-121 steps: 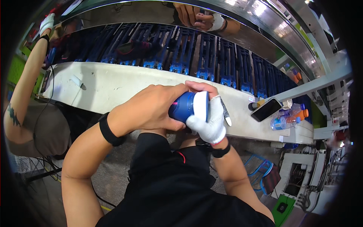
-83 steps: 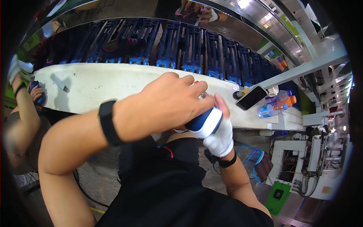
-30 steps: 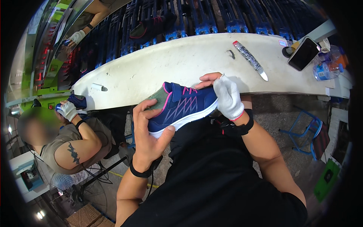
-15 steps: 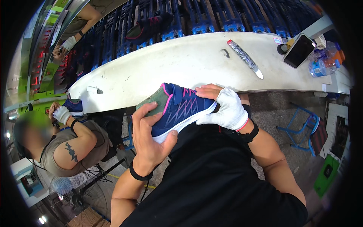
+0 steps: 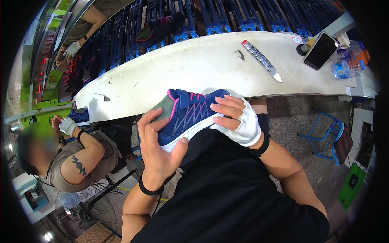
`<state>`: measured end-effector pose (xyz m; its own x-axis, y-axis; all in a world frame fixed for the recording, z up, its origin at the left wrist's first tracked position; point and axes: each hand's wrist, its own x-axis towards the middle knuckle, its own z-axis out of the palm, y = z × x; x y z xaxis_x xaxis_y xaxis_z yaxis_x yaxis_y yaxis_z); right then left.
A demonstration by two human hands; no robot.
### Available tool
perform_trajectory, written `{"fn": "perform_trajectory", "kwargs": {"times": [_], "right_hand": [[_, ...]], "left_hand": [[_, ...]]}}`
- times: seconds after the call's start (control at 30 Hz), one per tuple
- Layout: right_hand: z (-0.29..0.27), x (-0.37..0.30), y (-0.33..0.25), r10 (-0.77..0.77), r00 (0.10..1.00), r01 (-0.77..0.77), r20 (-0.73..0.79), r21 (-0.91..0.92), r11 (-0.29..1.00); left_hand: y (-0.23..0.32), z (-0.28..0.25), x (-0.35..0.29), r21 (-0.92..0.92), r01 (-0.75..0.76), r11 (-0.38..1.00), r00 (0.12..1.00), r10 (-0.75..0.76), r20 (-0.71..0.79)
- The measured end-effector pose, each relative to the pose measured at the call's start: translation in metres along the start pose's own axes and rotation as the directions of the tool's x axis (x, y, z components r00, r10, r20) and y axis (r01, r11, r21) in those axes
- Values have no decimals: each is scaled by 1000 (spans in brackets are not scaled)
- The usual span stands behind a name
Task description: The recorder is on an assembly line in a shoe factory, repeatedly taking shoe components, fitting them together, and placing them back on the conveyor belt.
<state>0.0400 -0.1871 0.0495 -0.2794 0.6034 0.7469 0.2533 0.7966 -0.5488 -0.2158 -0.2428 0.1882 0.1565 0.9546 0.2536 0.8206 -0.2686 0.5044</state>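
Observation:
A navy-blue sports shoe (image 5: pixel 190 115) with pink laces, a pink collar edge, a grey-green lining and a white sole is held at the table's near edge, its toe to the right. My bare left hand (image 5: pixel 158 148) wraps the heel, with its fingers at the collar and the thumb against the sole. My right hand (image 5: pixel 241 123), in a white fingerless glove, grips the toe end. Its fingers lie across the toe's near side and the sole edge; its thumb is hidden.
On the white table (image 5: pixel 162 69) lie a slim tool (image 5: pixel 261 60) with a mottled handle, a phone (image 5: pixel 321 51) and plastic bottles (image 5: pixel 347 69). Beyond runs a blue roller conveyor (image 5: pixel 219 24) carrying a dark shoe (image 5: pixel 160 29). A co-worker (image 5: pixel 87 156) sits left near a fan (image 5: pixel 87 214); a stool (image 5: pixel 328 137) stands right.
My right hand has turned over on the toe, from thumb below the sole to fingers across the near side. The shoe has shifted slightly left, with my left hand still on its heel.

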Motion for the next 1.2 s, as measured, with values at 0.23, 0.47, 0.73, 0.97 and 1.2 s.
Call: {"fn": "perform_trajectory", "kwargs": {"times": [0.23, 0.47, 0.73, 0.97, 1.2], "right_hand": [[-9, 9, -3, 89, 995, -92, 35, 82, 992], [-37, 19, -13, 213, 975, -215, 57, 37, 976], [-123, 13, -48, 273, 959, -264, -80, 108, 958], [-137, -30, -41, 623, 713, -540, -322, 315, 781], [-134, -29, -45, 708, 590, -592, -388, 389, 706]], "left_hand": [[2, -3, -3, -24, 28, 999, 999, -28, 31], [21, -15, 20, -316, -94, 944, 995, 84, -46], [9, 27, 135, -310, -433, 846, 894, 446, -33], [-172, 114, 304, 407, -417, 813, 896, 293, 332], [-181, 148, 357, 774, -325, 544, 840, -209, 500]]}}
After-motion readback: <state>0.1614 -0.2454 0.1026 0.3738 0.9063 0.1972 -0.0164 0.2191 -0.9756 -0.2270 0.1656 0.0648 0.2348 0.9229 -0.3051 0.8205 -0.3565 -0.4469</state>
